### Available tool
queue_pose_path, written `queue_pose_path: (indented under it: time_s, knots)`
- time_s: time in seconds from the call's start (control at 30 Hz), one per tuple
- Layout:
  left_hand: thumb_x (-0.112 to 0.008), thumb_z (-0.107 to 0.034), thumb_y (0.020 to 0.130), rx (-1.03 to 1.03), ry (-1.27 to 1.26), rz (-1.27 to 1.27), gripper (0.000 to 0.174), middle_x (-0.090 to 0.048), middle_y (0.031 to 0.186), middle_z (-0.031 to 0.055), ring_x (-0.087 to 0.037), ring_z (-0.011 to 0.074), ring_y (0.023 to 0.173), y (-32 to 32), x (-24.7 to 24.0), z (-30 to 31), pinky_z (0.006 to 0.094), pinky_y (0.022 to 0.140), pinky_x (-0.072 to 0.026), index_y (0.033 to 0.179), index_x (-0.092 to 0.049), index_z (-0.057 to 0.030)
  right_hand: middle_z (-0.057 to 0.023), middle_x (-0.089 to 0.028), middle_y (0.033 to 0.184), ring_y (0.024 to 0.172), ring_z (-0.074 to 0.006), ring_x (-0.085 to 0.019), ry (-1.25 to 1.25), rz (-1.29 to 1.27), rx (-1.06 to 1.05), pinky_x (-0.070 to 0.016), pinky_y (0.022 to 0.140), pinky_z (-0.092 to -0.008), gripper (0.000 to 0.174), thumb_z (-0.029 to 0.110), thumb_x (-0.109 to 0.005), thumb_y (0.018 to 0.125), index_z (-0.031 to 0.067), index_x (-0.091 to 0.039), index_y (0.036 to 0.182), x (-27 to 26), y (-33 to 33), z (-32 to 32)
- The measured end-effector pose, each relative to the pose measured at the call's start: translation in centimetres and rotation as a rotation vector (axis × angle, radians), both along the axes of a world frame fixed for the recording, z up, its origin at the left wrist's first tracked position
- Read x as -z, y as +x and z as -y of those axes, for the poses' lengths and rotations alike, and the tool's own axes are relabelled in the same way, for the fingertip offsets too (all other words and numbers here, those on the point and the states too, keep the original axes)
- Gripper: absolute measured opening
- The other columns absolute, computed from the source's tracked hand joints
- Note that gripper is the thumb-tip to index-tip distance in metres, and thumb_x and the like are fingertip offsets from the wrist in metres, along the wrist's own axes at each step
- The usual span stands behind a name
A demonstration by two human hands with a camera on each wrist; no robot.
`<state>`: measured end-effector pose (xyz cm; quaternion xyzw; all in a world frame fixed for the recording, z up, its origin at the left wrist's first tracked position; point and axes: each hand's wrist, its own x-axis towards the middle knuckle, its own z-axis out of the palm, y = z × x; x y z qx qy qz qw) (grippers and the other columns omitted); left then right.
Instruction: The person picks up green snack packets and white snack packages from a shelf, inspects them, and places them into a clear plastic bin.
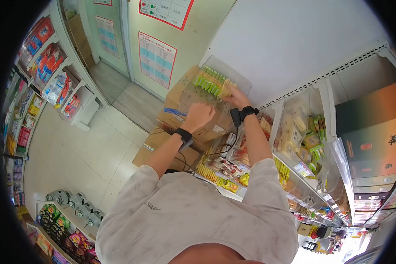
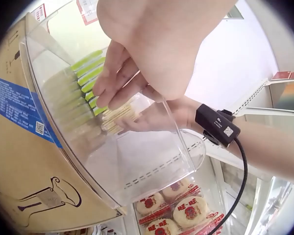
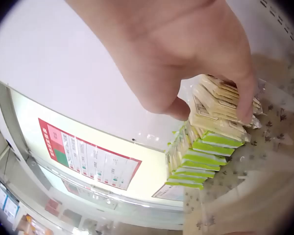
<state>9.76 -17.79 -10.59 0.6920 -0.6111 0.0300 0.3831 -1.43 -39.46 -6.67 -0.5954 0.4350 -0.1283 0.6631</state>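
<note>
A clear plastic bin (image 1: 242, 75) at the back holds a row of green-ended wrapped snack packets (image 3: 198, 159). At the right end of that row, my right hand (image 1: 236, 97) grips a bunch of pale yellow wrapped packets (image 3: 218, 105) between thumb and fingers. They stand against the green row in the right wrist view. My left hand (image 1: 200, 116) is over the near side of the bin, its fingers loosely bent and holding nothing. In the left wrist view its fingers (image 2: 118, 78) overlap the green packets.
Cardboard boxes (image 1: 174, 108) stand under and left of the bin. More bins with wrapped rice crackers (image 2: 190, 210) sit below it. To the right, shelving carries clear bins of snacks (image 1: 312, 141) and a large orange-and-dark box (image 1: 374, 136). Cables trail from both wrists.
</note>
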Motion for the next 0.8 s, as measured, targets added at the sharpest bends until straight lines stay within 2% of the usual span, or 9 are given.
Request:
queue_pose_path:
  time_s: [0.07, 0.23, 0.37, 0.47, 0.53, 0.6, 0.67, 0.77, 0.8]
  knots:
    - [-0.058, -0.024, 0.092, 0.003, -0.017, 0.022, 0.035, -0.062, 0.061, 0.0172, -0.064, 0.0378, 0.06, 0.2, -0.2, 0.1, 0.0485, 0.058, -0.0525, 0.065, -0.068, -0.0043, -0.0151, -0.047, 0.147, 0.125, -0.0271, -0.056, -0.173, -0.016, -0.036, -0.0584, 0.094, -0.0396, 0.06, 0.037, -0.063, 0.1, -0.0004, -0.046, 0.145, 0.3, -0.5, -1.0]
    - [-0.057, -0.025, 0.093, -0.023, -0.008, 0.016, 0.037, -0.062, 0.061, 0.0187, -0.063, 0.0386, 0.058, 0.2, -0.2, 0.1, 0.0498, 0.057, -0.052, 0.064, -0.067, -0.0039, -0.0175, -0.051, 0.142, 0.115, -0.0311, -0.062, -0.221, -0.277, 0.101, -0.0596, 0.091, -0.0408, 0.064, 0.04, -0.061, 0.1, -0.0012, -0.043, 0.146, 1.8, 1.5, -1.1]
    - [-0.056, -0.025, 0.093, -0.047, -0.033, 0.006, 0.037, -0.063, 0.062, 0.0193, -0.063, 0.0385, 0.057, -0.2, -0.6, 0.1, 0.0505, 0.057, -0.0519, 0.064, -0.067, -0.0039, -0.0209, -0.047, 0.148, 0.115, -0.0349, -0.064, -0.101, -0.271, -0.094, -0.0589, 0.09, -0.044, 0.084, 0.045, -0.063, 0.097, -0.0041, -0.027, 0.154, -0.2, 0.0, 0.0]
    - [-0.055, -0.026, 0.094, -0.025, -0.041, 0.03, 0.04, -0.064, 0.063, 0.0198, -0.064, 0.0387, 0.058, -0.2, 0.2, 0.3, 0.0509, 0.058, -0.0523, 0.064, -0.066, -0.0029, -0.0243, -0.048, 0.148, 0.119, -0.0387, -0.062, -0.123, -0.169, -0.16, -0.0557, 0.095, -0.0459, 0.098, 0.051, -0.065, 0.094, -0.0086, -0.018, 0.156, 0.1, -0.1, 0.4]
    - [-0.054, -0.026, 0.095, -0.013, -0.034, 0.03, 0.042, -0.065, 0.064, 0.0204, -0.064, 0.0389, 0.059, -0.1, -0.6, 0.1, 0.0513, 0.059, -0.0527, 0.063, -0.066, -0.0026, -0.0292, -0.052, 0.143, 0.122, -0.0409, -0.061, -0.411, -0.366, 0.001, -0.0519, 0.099, -0.0508, 0.098, 0.05, -0.065, 0.093, -0.006, -0.018, 0.159, 7.3, 1.5, 5.0]
    - [-0.054, -0.027, 0.095, -0.008, 0.016, 0.026, 0.043, -0.065, 0.066, 0.0209, -0.065, 0.0394, 0.061, 0.0, -0.8, 0.0, 0.0516, 0.061, -0.0531, 0.063, -0.066, -0.0025, -0.0329, -0.055, 0.139, 0.124, -0.0438, -0.059, -0.607, -0.504, 0.057, -0.0484, 0.104, -0.0526, 0.097, 0.049, -0.064, 0.093, -0.0049, -0.02, 0.159, 8.9, 1.8, 5.5]
    - [-0.053, -0.027, 0.095, -0.016, 0.096, 0.026, 0.043, -0.066, 0.068, 0.0213, -0.065, 0.04, 0.062, -0.3, -0.4, 0.3, 0.052, 0.062, -0.0535, 0.064, -0.068, -0.0024, -0.0353, -0.057, 0.136, 0.124, -0.0475, -0.057, -0.733, -0.577, -0.008, -0.0452, 0.108, -0.0513, 0.096, 0.05, -0.065, 0.091, -0.0054, -0.024, 0.158, 4.4, 1.9, 2.0]
    - [-0.053, -0.029, 0.095, -0.061, 0.099, 0.081, 0.04, -0.067, 0.069, 0.0217, -0.066, 0.0416, 0.065, -0.4, 0.4, 0.6, 0.0527, 0.064, -0.0535, 0.07, -0.071, -0.0027, -0.0369, -0.058, 0.132, 0.125, -0.0468, -0.056, -1.027, -0.518, 0.05, -0.0472, 0.106, -0.0498, 0.087, 0.046, -0.065, 0.091, -0.0085, -0.033, 0.152, -2.4, 2.1, -5.1]
    - [-0.054, -0.029, 0.096, -0.037, 0.1, 0.076, 0.04, -0.067, 0.07, 0.0217, -0.066, 0.042, 0.065, -0.4, 0.5, 0.7, 0.0527, 0.064, -0.0536, 0.072, -0.072, -0.0026, -0.0349, -0.057, 0.135, 0.127, -0.0421, -0.057, -0.979, -0.402, -0.06, -0.0462, 0.107, -0.0452, 0.086, 0.046, -0.066, 0.093, -0.0098, -0.035, 0.15, -5.3, 1.2, -7.5]
